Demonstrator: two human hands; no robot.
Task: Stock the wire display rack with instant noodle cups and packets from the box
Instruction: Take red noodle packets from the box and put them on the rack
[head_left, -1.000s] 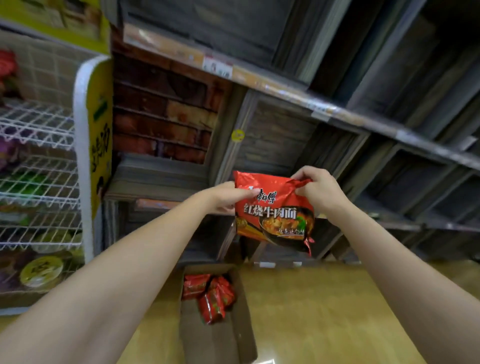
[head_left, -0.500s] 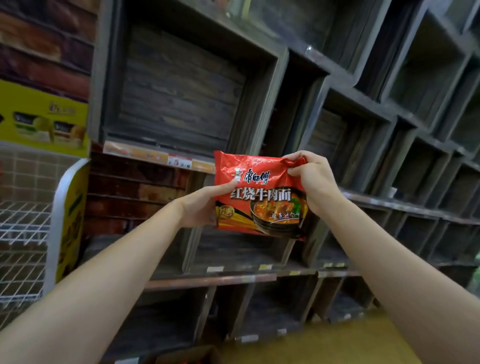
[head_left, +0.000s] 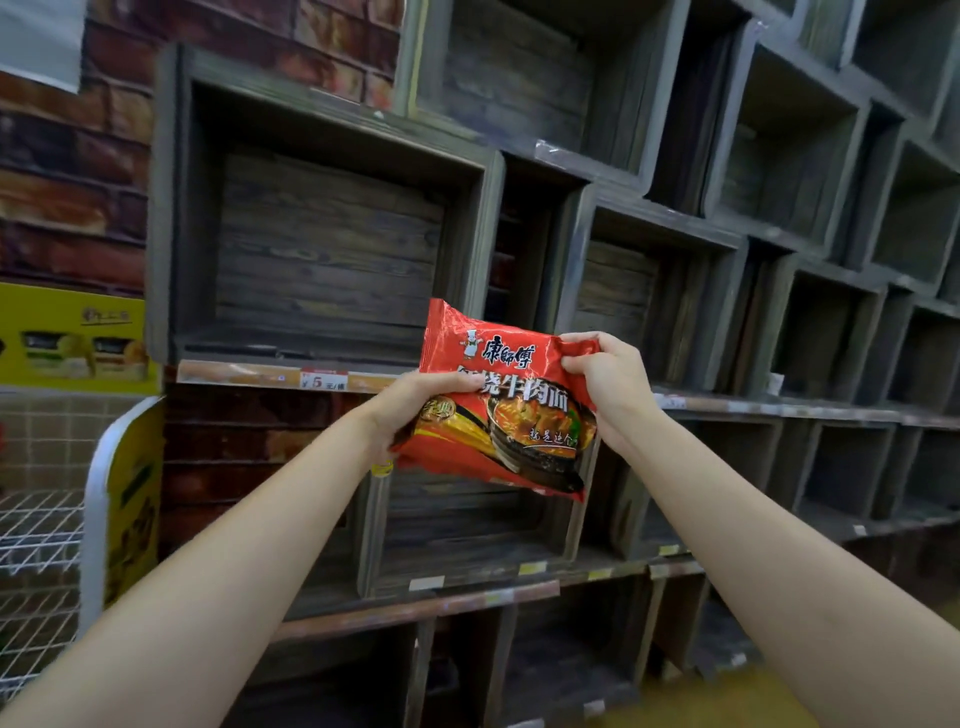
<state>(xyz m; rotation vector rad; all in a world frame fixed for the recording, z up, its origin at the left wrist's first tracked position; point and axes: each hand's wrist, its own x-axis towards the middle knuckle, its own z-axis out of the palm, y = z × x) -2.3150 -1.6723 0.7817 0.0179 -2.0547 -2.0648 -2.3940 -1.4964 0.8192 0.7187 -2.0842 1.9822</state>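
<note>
Right now your two forearms reach up from the bottom of the view, and both hands hold one red noodle packet in front of you. Your left hand grips its lower left edge, thumb curled over the printed face; your right hand pinches the crumpled upper right corner. Holding it by opposite sides probably keeps the soft pack flat and its label facing you, ready to set down square.

Behind the packet stand dark wooden crate shelves, with a price tag on the ledge just left of your left hand.

The wire display rack sits at the far left, well apart from the packet, so you likely need to swing left to stock it. The box is out of view.
</note>
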